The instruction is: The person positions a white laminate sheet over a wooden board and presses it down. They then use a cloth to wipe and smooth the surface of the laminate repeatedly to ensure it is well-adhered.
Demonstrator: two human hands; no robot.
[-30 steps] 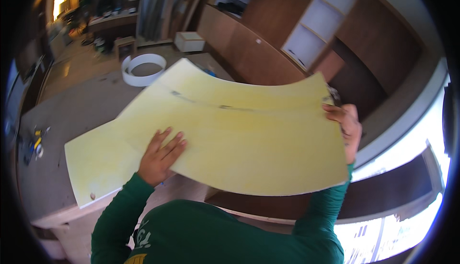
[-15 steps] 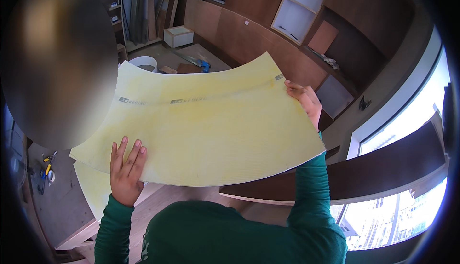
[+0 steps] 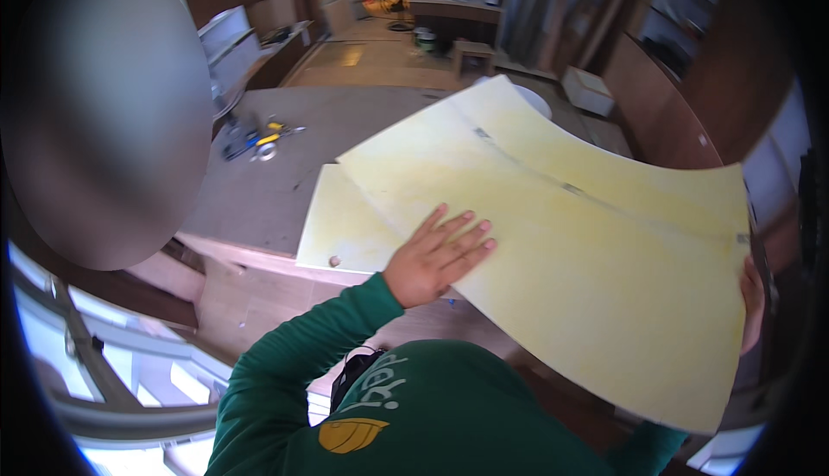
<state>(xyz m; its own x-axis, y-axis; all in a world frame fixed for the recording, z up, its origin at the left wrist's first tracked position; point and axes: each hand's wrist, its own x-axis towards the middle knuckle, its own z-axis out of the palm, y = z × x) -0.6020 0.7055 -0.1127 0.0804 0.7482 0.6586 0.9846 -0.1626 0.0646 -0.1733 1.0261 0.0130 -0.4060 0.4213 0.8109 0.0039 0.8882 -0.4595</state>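
Observation:
A large pale-yellow curved panel [image 3: 596, 277] lies tilted across the view, with a concave far edge and faint printed marks. My left hand [image 3: 439, 256] rests flat on it near its near edge, fingers spread. At the panel's right edge my right hand [image 3: 753, 307] grips the rim; part of that hand is hidden behind the panel. Under the panel's left end, a second yellow sheet [image 3: 341, 221] sticks out, with a small round spot near its corner. It lies on a grey-brown worktable [image 3: 268, 191].
On the table sit yellow-handled tools [image 3: 275, 128] and a roll of tape [image 3: 267, 152]. Beyond are a white box [image 3: 589, 90], a small wooden stool [image 3: 473, 57] and leaning boards [image 3: 596, 27]. A curved wooden wall [image 3: 648, 87] bounds the right. A blurred oval covers the upper left.
My view has turned left, so the panel appears shifted right and angled. My left hand remains flat on it, and my right hand stays at its right edge.

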